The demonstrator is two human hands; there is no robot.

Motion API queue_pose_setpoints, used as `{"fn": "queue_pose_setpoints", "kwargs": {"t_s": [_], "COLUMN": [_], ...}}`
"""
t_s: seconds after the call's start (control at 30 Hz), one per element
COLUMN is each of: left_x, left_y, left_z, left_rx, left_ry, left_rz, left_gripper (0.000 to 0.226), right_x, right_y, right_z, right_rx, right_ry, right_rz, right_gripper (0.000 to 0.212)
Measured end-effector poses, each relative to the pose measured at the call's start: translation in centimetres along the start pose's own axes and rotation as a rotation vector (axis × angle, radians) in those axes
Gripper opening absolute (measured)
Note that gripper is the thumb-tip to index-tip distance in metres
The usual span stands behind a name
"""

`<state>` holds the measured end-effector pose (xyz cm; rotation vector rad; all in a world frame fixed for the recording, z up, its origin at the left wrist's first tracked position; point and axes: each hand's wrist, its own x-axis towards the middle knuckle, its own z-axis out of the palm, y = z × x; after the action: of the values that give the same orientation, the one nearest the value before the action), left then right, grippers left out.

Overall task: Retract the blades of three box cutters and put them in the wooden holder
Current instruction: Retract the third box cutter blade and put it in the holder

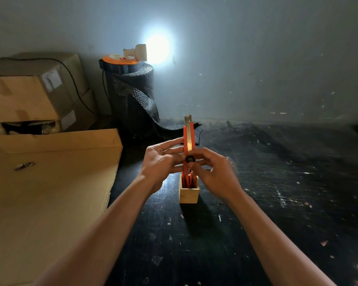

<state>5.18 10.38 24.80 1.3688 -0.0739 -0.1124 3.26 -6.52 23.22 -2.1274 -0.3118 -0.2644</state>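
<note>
A red box cutter (189, 139) is held upright above the small wooden holder (189, 194), its metal blade tip sticking out at the top. My left hand (162, 162) grips its body from the left. My right hand (212, 174) pinches the black slider knob (190, 159) on it. Two more red box cutters (189, 180) stand inside the holder, partly hidden behind my fingers. The holder rests on the dark, scuffed table (256, 203).
A large flat cardboard box (50, 182) lies at the left. Stacked cartons (29, 93) sit behind it. A black bubble-wrap roll (132, 96) with an orange cable reel (120, 58) and a bright lamp (157, 48) stands at the back.
</note>
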Motion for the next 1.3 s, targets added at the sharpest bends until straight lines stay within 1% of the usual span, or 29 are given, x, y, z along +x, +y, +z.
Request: {"fn": "queue_pose_setpoints", "kwargs": {"t_s": [0.13,0.3,0.47,0.6,0.67,0.7,0.77,0.87,0.93,1.03,1.13,1.2,1.3], "left_x": [0.4,0.9,1.5,2.2,2.7,2.9,3.4,4.2,5.1,6.6,7.4,7.6,8.0], "left_y": [-0.1,-0.5,-1.5,-3.0,-4.1,-4.7,-5.9,-7.6,-9.1,-11.3,-13.0,-14.1,-15.9], "left_z": [-0.2,-0.4,-0.6,-0.3,-0.1,0.1,0.3,0.4,0.0,-0.8,-1.1,-1.0,-0.8], "left_rx": [0.009,0.016,0.007,0.018,0.024,0.022,0.020,0.032,0.091,0.271,0.415,0.488,0.596], "left_ry": [0.004,0.004,0.011,-0.008,-0.016,-0.022,-0.027,-0.002,0.055,0.140,0.180,0.179,0.174], "left_rz": [0.006,-0.010,-0.030,-0.042,-0.066,-0.075,-0.080,-0.088,-0.102,-0.110,-0.148,-0.193,-0.245], "left_gripper": [0.043,0.042,0.046,0.046,0.047,0.047,0.043,0.039,0.041,0.042,0.045,0.052,0.069], "right_x": [0.7,1.2,1.4,2.4,3.3,3.7,4.6,5.3,5.8,6.5,7.1,7.4,7.8], "right_y": [0.2,0.8,1.5,1.8,2.1,2.4,3.1,4.6,5.7,7.7,9.9,11.6,14.2], "right_z": [0.6,1.1,1.0,0.6,0.3,0.2,0.0,0.1,0.4,1.3,2.4,3.2,4.6], "right_rx": [0.004,0.023,0.035,0.127,0.107,0.085,0.067,0.134,0.135,0.105,0.045,0.035,0.022], "right_ry": [0.031,0.033,0.021,0.051,0.058,0.064,0.086,0.075,0.064,0.064,0.058,0.047,0.039], "right_rz": [0.027,0.055,0.060,0.111,0.136,0.134,0.133,0.166,0.178,0.201,0.250,0.286,0.319], "right_gripper": [0.019,0.023,0.026,0.040,0.046,0.043,0.032,0.020,0.018,0.013,0.015,0.015,0.016]}}
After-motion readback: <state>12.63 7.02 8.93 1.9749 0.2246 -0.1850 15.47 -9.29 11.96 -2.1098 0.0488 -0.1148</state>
